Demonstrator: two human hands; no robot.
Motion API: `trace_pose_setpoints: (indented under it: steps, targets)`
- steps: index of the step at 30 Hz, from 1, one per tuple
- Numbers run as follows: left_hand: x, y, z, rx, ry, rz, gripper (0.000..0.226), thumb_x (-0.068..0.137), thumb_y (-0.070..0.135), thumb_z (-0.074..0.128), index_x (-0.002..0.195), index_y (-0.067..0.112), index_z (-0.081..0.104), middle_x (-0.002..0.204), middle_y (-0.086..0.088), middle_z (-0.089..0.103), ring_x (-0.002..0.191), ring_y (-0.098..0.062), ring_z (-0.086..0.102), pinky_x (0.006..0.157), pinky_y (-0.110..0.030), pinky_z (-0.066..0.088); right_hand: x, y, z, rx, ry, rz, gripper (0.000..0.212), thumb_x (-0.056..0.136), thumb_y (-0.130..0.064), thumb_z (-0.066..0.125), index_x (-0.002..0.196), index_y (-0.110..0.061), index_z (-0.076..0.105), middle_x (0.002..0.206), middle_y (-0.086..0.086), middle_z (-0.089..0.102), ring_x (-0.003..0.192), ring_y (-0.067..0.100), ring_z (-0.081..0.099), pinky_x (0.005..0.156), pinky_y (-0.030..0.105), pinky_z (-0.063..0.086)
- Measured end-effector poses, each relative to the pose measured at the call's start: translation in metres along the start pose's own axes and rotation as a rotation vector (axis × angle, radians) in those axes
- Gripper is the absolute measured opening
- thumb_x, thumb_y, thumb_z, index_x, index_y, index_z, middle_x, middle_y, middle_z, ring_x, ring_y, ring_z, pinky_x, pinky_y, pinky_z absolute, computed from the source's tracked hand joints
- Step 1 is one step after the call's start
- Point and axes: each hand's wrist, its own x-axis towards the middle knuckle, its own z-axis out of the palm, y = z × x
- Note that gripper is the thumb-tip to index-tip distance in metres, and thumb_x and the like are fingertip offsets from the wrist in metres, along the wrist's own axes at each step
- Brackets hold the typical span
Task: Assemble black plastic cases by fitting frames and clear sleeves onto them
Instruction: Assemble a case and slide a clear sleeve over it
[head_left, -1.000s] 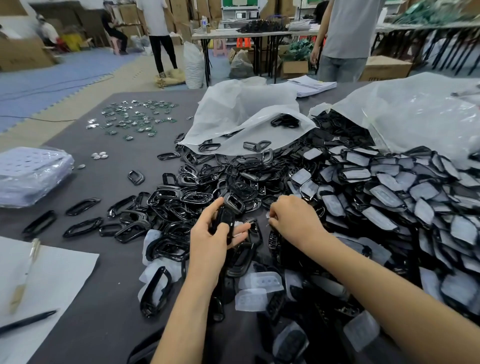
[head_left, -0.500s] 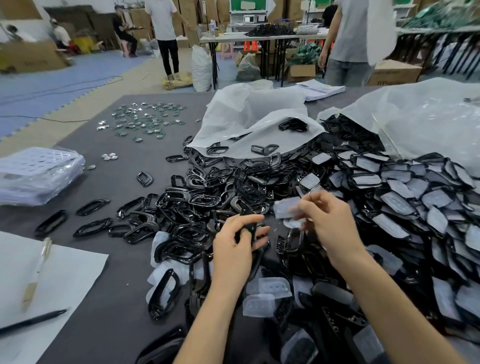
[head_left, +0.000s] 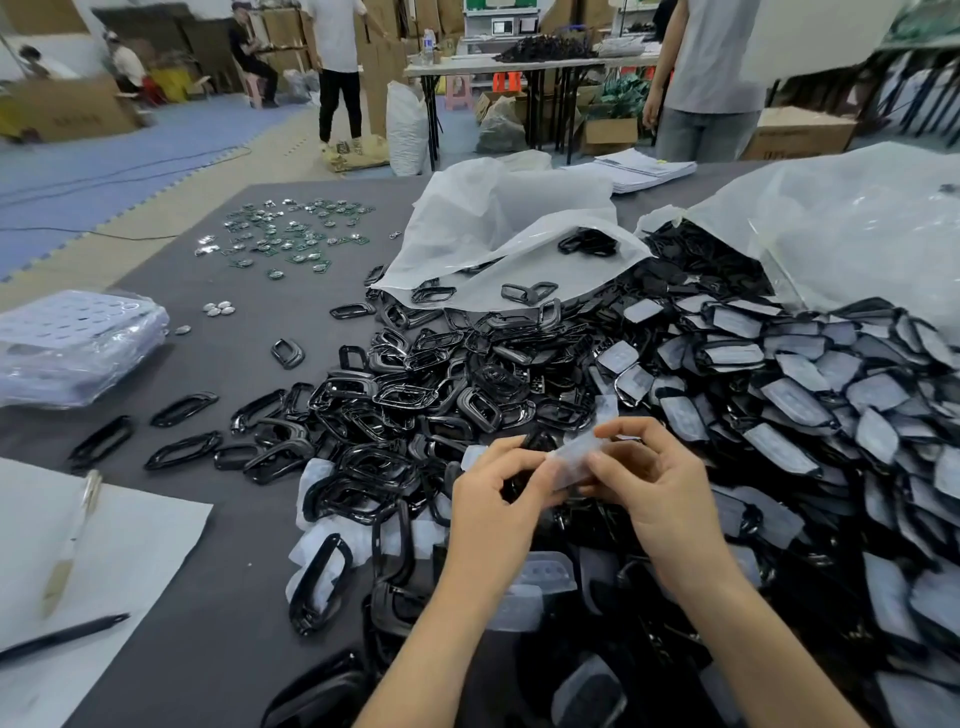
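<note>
Working over tabletop (head_left: 244, 597), between heap of sleeved cases (head_left: 831, 395) and heap of frames (head_left: 415, 395). Clenching left grip (head_left: 498, 499) round case (head_left: 537, 440), just above the heaps. Pinching sleeve (head_left: 576, 460) in right grip (head_left: 660, 483), touching the end of the case. Probably best: keeping the mouth of the sleeve spread and square to the case, steadying the case firmly, sliding evenly, avoiding creasing the thin film.

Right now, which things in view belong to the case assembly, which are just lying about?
Job: left hand, right hand, black case, clear sleeve, pile of black frames, heap of sleeved cases.
Lying about: pen, white paper, green circuit boards, wrapped trays, plastic bags.
</note>
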Motion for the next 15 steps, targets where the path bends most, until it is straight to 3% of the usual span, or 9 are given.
trace_pose_setpoints:
  steps: [2,6,11,15]
  targets:
    - [0.0009,0.0012,0.0,0.022,0.009,0.016,0.031,0.088,0.022,0.068,0.076,0.05,0.071,0.098,0.042,0.058,0.107,0.011,0.054,0.088,-0.017,0.048,-0.0002,0.0001,0.0003,-0.011,-0.008,0.001,0.022,0.084,0.006,0.063,0.095,-0.013,0.064,0.07,-0.001,0.07,0.065,0.01,0.067,0.062,0.023,0.056]
    - [0.0024,-0.0015,0.0005,-0.03,-0.005,-0.043,0.03,0.089,0.021,0.067,0.074,0.047,0.073,0.096,0.034,0.061,0.109,-0.005,0.059,0.087,-0.035,0.055,-0.0015,-0.0016,-0.0002,-0.053,-0.038,0.002,0.019,0.082,0.0,0.068,0.084,-0.018,0.072,0.076,0.002,0.072,0.067,0.012,0.067,0.063,0.02,0.054]
    - [0.0012,-0.0019,-0.0011,0.069,-0.029,0.032,0.032,0.089,0.022,0.068,0.075,0.051,0.071,0.097,0.032,0.063,0.11,0.014,0.051,0.091,-0.021,0.045,-0.0025,-0.0052,-0.0005,-0.089,-0.096,-0.014,0.013,0.077,-0.01,0.074,0.079,-0.022,0.072,0.075,0.001,0.071,0.063,0.008,0.061,0.059,0.015,0.048]
    - [0.0015,-0.0023,0.0,0.011,-0.001,-0.028,0.037,0.092,0.013,0.063,0.076,0.045,0.073,0.103,0.016,0.065,0.109,0.006,0.057,0.091,-0.027,0.048,-0.0007,-0.0037,-0.0033,-0.113,-0.082,-0.03,0.019,0.082,-0.001,0.069,0.085,-0.019,0.074,0.069,-0.002,0.068,0.056,0.004,0.054,0.056,0.013,0.044]
